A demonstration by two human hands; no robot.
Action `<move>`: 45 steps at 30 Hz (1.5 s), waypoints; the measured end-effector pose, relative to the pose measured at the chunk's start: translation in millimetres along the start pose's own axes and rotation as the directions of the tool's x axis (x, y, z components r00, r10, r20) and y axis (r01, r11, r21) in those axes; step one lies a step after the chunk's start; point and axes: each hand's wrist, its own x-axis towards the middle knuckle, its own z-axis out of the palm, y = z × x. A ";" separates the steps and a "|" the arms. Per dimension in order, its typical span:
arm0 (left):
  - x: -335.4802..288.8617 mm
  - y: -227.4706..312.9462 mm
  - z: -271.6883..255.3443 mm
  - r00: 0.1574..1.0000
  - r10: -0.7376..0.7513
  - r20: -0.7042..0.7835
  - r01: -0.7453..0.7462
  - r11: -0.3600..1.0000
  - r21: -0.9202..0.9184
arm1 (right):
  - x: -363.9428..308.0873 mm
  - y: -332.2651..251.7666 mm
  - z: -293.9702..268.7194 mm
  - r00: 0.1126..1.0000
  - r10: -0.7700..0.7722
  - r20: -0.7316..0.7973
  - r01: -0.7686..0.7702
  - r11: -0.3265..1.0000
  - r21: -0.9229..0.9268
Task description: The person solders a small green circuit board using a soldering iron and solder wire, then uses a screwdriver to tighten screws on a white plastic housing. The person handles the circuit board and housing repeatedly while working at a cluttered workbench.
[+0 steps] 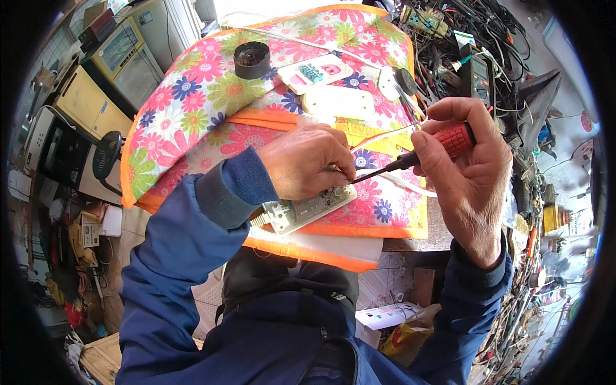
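Note:
My right hand point(465, 170) is closed round the red-and-black handle of a screwdriver point(446, 142). Its thin dark shaft slants down to the left, and the tip is at the right end of an opened white plastic housing point(292, 224). Grey inner parts show in that housing, which lies on a flowered cloth point(212, 96). Over its upper edge my left hand point(311, 160) is closed, thumb and fingers pinched together near the tip; what they grip is hidden. An orange-and-white wire point(385, 135) runs from beside the left fingers toward the right.
Farther back on the cloth are a black round tin point(251, 59), a white panel with coloured switches point(314, 72), a cream cover point(338, 102) and a black round piece point(405, 82). Tangled cables point(449, 38) pile up at the right. Old appliances point(93, 99) stand at the left.

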 end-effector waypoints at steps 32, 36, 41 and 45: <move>-2.7 -0.2 0.6 0.998 -0.059 0.018 0.059 0.998 0.000 | -0.9 -16.8 11.9 0.988 -0.115 0.100 0.134 0.969 -0.210; -3.1 1.0 1.4 0.995 -0.099 0.013 0.099 0.995 -0.015 | -6.5 -23.5 21.9 0.982 -0.165 0.095 0.184 0.948 -0.258; -8.3 -4.3 6.4 0.994 -0.059 -0.089 0.062 0.997 0.034 | -5.1 -21.4 20.4 0.991 -0.084 0.107 0.109 0.963 -0.246; -9.5 -1.5 3.1 0.989 -0.106 -0.102 0.109 0.994 0.027 | -3.7 -18.2 12.2 0.992 -0.015 0.123 0.045 0.969 -0.243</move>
